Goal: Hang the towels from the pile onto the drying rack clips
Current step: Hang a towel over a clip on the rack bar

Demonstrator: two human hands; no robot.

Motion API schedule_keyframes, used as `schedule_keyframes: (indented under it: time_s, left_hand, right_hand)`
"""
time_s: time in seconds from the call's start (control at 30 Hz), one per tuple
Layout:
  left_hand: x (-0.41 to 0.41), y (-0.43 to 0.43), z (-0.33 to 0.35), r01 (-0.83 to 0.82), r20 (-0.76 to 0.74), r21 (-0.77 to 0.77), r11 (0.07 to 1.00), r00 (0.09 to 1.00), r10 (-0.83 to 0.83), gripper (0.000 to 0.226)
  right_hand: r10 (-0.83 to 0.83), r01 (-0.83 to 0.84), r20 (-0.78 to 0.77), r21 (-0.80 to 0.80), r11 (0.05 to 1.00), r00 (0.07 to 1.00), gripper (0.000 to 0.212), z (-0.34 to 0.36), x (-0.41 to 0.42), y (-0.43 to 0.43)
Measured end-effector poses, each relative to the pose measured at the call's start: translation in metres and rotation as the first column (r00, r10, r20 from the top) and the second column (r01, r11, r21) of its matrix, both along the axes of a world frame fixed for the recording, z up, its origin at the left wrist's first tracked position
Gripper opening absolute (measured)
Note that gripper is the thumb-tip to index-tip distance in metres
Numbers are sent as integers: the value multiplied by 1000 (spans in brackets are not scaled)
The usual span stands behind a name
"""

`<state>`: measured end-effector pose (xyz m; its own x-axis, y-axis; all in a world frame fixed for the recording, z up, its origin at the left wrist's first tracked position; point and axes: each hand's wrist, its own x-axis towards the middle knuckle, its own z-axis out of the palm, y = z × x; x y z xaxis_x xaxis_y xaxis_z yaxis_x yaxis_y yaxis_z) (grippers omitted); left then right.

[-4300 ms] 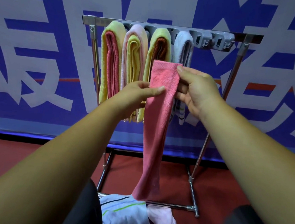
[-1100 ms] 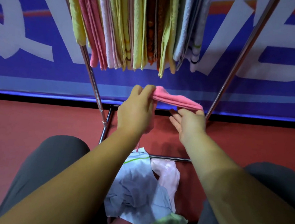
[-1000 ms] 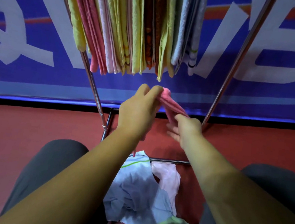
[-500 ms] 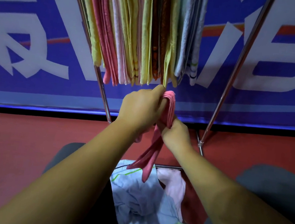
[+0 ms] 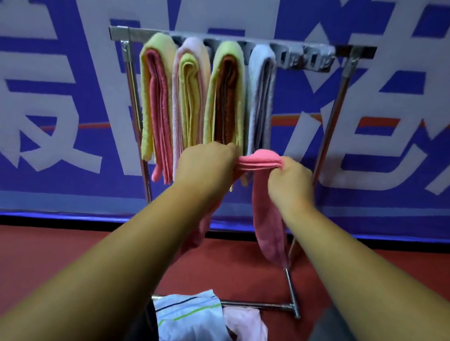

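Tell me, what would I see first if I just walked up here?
First the pink towel in the middle, bunched between the left hand and right hand, which both grip it in front of the rack. Behind it, folded yellow, pink and pale blue towels hang in a row from the top bar, against a big blue banner with white letters. A pile of pale cloths lies at the bottom.

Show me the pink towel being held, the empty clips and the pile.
pink towel [image 5: 261, 162], head view, bunched top fold.
empty clips [image 5: 306, 60], head view, middle of the grey row.
pile [image 5: 191, 332], head view, white striped cloth.
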<state>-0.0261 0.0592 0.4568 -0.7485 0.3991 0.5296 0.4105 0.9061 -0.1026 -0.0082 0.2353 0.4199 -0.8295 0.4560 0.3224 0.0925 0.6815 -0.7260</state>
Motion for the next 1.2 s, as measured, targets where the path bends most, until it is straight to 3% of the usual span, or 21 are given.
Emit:
schedule_keyframes:
  time_s: [0.23, 0.47, 0.63, 0.73, 0.93, 1.07, 1.2]
  left_hand:
    - [3, 26, 64, -38, 39, 114, 993, 999, 33, 7]
    - [-8, 37, 112, -80, 106, 213, 974, 993, 58, 12]
    - [-19, 51, 127, -14, 84, 405, 914, 996, -22, 12]
    - [-26, 59, 142, 26, 61, 375, 927, 997, -52, 23]
    - [-46, 65, 172, -6, 58, 301, 953, 998, -12, 23]
    - [-70, 66, 188, -92, 146, 362, 928, 988, 41, 9]
    - [-84, 72, 206, -151, 224, 327, 933, 971, 79, 16]
  right_hand:
    - [-1, 20, -137, 139, 990, 991, 36, 85, -6, 19]
    - [35, 14, -181, 264, 964, 983, 26, 153, -16, 20]
    - [74, -18, -169, 312, 950, 983, 21, 178, -27, 17]
    - [106, -39, -149, 395, 918, 983, 19, 188, -35, 18]
    - [98, 17, -187, 531, 847, 978, 24, 207, -52, 25]
    - [76, 43, -145, 676, 735, 986, 23, 215, -71, 32]
    - [61, 49, -129, 713, 699, 990, 19, 221, -93, 34]
